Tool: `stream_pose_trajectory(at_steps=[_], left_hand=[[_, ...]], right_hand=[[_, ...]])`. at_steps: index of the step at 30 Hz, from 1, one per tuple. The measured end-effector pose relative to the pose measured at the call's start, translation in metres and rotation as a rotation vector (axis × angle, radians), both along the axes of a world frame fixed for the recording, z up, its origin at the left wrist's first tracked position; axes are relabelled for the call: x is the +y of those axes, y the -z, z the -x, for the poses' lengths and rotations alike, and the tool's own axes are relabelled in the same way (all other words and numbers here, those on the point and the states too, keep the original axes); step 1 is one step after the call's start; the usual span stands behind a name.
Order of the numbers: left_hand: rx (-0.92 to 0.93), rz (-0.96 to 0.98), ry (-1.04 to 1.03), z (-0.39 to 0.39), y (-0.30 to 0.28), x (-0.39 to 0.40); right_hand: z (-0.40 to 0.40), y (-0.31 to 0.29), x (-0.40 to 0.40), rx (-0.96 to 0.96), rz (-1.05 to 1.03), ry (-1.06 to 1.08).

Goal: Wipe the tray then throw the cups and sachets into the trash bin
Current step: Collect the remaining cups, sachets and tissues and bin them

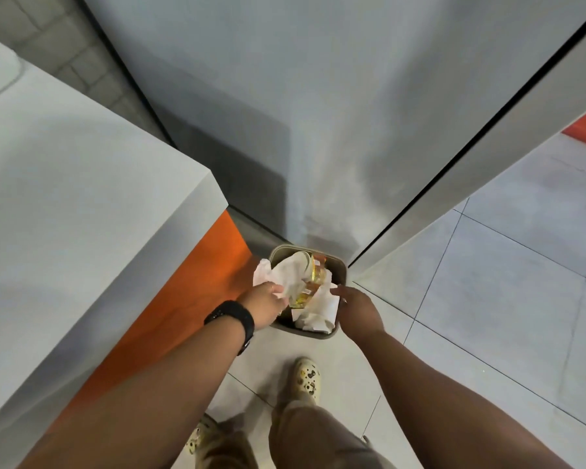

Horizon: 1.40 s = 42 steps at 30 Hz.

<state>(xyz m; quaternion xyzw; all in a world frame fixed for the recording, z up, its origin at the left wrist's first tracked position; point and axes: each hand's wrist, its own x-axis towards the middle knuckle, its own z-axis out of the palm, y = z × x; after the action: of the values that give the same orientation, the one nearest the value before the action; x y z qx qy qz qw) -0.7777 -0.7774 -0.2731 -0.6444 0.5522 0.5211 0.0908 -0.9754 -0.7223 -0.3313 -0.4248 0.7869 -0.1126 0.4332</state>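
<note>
- The tabletop [82, 184] is lying well to the left of both hands, its orange side panel [197, 292] running down just beside the left forearm.
- The trash bin [341, 269] is standing on the tiled floor directly ahead of and below both hands, its long axis running away from the person; both hands are reaching it about equally.
- White tissue paper [318, 316] is spilling over the bin's near rim, between the hands.
- The left hand [268, 304] is pinching a fold of that paper at the bin's left edge.
- The right hand [357, 309] is hovering with fingers loose at the right rim, grasping nothing.
- A paper cup [301, 264] and yellow sachets [317, 274] are lying inside the bin, just beyond the fingertips.
</note>
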Motion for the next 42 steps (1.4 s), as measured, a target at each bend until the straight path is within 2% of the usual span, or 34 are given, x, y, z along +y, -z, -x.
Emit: stream_pose_trajectory(at_steps=[3, 10, 19, 23, 28, 31, 34, 42], left_hand=[[-0.142, -0.003, 0.053, -0.013, 0.005, 0.008], [-0.094, 0.011, -0.090, -0.042, -0.029, 0.017], [-0.022, 0.210, -0.129, -0.069, -0.106, 0.015], [-0.036, 0.385, -0.112, -0.090, -0.158, 0.019], [0.118, 0.493, -0.360, -0.131, -0.210, 0.035], [0.190, 0.566, -0.526, -0.165, -0.230, 0.045], [0.184, 0.628, -0.625, -0.211, -0.242, 0.059], [0.050, 0.733, -0.737, -0.323, -0.246, 0.102]], right_hand=[[0.002, -0.004, -0.003, 0.058, 0.046, 0.010], [-0.019, -0.030, -0.013, 0.020, 0.109, 0.006], [-0.076, -0.116, -0.057, -0.225, 0.351, -0.099], [-0.117, -0.167, -0.073, -0.306, 0.513, -0.208], [-0.165, -0.223, -0.080, -0.303, 0.646, -0.427], [-0.192, -0.245, -0.080, -0.325, 0.688, -0.482], [-0.232, -0.260, -0.074, -0.315, 0.693, -0.560], [-0.350, -0.277, -0.048, -0.287, 0.623, -0.810]])
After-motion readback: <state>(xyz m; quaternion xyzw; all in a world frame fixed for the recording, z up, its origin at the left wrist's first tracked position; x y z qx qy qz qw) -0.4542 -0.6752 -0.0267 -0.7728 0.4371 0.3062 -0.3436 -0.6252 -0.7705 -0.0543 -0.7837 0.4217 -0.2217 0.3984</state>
